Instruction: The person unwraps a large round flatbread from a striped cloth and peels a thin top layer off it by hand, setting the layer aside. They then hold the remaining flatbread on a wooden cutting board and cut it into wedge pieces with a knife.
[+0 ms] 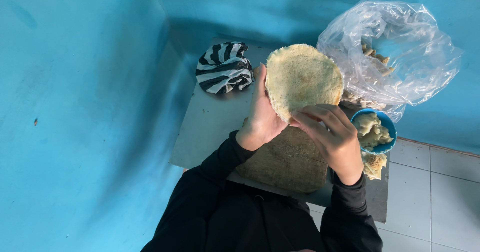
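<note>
I hold a round, pale yellow flat disc (301, 77), like a thin bread or sponge pad, up in front of me over a small grey table (210, 117). My left hand (263, 114) grips the disc's left and lower edge from behind. The fingers of my right hand (332, 134) pinch its lower right edge. Under my hands lies a brown coarse mat or block (287, 164) on the table.
A black-and-white striped cloth bundle (224, 67) sits at the table's back left. A clear plastic bag (392, 52) with pale pieces stands at the back right. A blue bowl (386, 124) of crumbly pale lumps and a loose lump (374, 165) lie at right. Blue walls surround; white floor tiles at right.
</note>
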